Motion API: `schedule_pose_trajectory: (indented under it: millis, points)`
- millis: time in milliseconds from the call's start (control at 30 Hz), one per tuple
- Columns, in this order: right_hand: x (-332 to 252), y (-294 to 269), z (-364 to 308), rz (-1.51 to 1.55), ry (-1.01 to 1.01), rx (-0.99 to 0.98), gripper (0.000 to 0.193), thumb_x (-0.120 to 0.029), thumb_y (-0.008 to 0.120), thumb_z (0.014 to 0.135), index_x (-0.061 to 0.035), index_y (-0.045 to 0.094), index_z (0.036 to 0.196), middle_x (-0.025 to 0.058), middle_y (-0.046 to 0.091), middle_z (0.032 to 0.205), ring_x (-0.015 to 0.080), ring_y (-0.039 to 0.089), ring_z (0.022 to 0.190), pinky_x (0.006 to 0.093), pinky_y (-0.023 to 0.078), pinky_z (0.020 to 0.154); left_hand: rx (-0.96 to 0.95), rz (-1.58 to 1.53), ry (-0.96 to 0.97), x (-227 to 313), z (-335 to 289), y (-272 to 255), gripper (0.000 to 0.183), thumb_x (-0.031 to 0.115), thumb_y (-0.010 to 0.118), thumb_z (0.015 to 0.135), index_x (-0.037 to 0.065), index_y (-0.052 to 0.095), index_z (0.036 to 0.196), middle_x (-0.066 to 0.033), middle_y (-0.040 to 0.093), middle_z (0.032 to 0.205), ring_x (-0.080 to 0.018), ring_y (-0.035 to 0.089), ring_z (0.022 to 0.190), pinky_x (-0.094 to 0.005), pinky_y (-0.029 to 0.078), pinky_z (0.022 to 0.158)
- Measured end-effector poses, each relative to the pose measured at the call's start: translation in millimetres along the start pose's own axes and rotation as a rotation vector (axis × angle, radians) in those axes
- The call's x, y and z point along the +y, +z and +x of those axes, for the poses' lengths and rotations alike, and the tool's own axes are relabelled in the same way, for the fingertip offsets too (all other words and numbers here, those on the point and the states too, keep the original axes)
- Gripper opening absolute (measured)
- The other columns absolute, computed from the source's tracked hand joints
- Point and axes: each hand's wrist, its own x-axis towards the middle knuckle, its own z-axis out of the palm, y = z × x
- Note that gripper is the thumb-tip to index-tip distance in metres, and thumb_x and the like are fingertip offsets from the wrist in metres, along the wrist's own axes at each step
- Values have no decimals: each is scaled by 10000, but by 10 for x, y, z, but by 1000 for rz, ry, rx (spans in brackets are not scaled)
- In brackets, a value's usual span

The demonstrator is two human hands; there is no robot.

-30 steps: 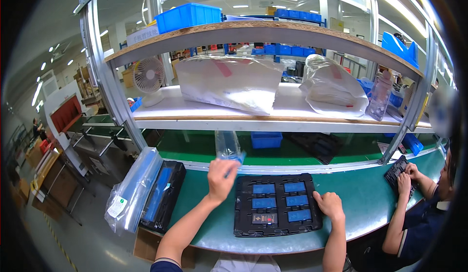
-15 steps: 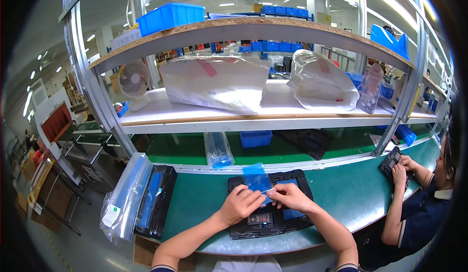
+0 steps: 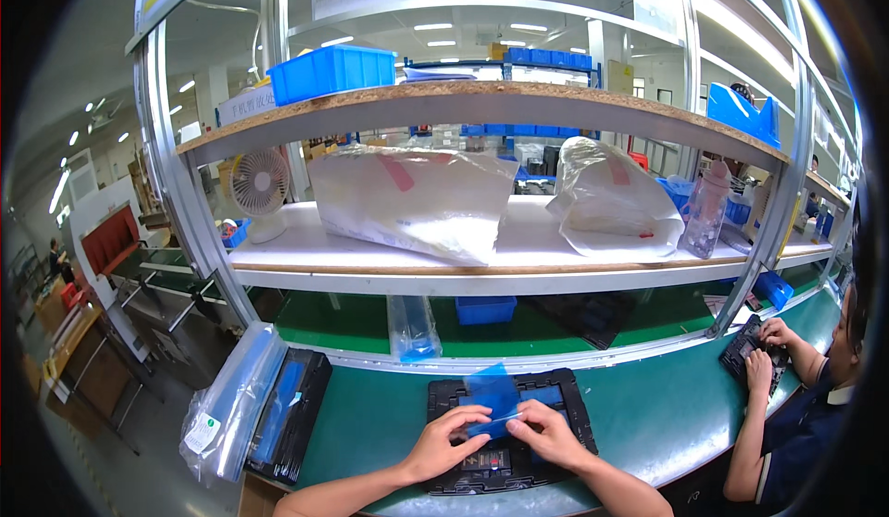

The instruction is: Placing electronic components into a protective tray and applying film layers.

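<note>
A translucent blue film sheet (image 3: 493,389) stands upright between my hands, over a black molded tray (image 3: 576,408) on the green bench. My right hand (image 3: 552,435) is closed, its thumb and index finger pinching the sheet's lower right edge. On the other side my left hand (image 3: 446,445) curls its thumb and fingers around the lower left edge. Below my hands a black battery-like block (image 3: 486,460) sits in the tray. Part of a blue-covered flat piece (image 3: 543,395) shows behind the film. My hands hide much of the tray's middle.
Left of the tray lie a clear plastic bag of blue sheets (image 3: 231,406) and another black tray (image 3: 310,406). A shelf (image 3: 389,281) spans the bench, holding wrapped white packages (image 3: 407,202) and a fan (image 3: 260,183). To the right, a co-worker's hands (image 3: 761,369) handle a dark tray.
The view has tilted up, so the bench sits lower in the picture. My left hand has opened its grip somewhat around the film, and the sheet still stands between both hands.
</note>
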Motion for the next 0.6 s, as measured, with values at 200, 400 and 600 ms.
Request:
schedule_pose_trajectory:
  millis: [200, 400, 600]
  points:
    - [-40, 128, 51, -58, -140, 66, 183, -170, 690, 804, 2, 648, 850, 131, 514, 1068, 216, 517, 987, 305, 408, 863, 132, -115, -68, 11, -99, -26, 244, 121, 652, 834, 54, 633, 1068, -55, 646, 1078, -117, 613, 943, -272, 499, 823]
    - [-235, 52, -93, -256, -170, 96, 139, -72, 628, 812, 7, 658, 922, 127, 570, 1076, 244, 527, 1034, 323, 402, 896, 79, 80, 64, 128, -49, -37, 217, 144, 638, 839, 59, 644, 1038, -84, 663, 980, -182, 634, 914, -295, 490, 824]
    - [-233, 132, -56, -204, -89, 50, 86, 0, 621, 812, 54, 614, 879, 136, 580, 967, 235, 563, 832, 299, 451, 732, 199, -42, 141, 228, -120, -66, 182, 107, 674, 757, 9, 657, 909, -129, 676, 821, -228, 661, 742, -304, 515, 670]
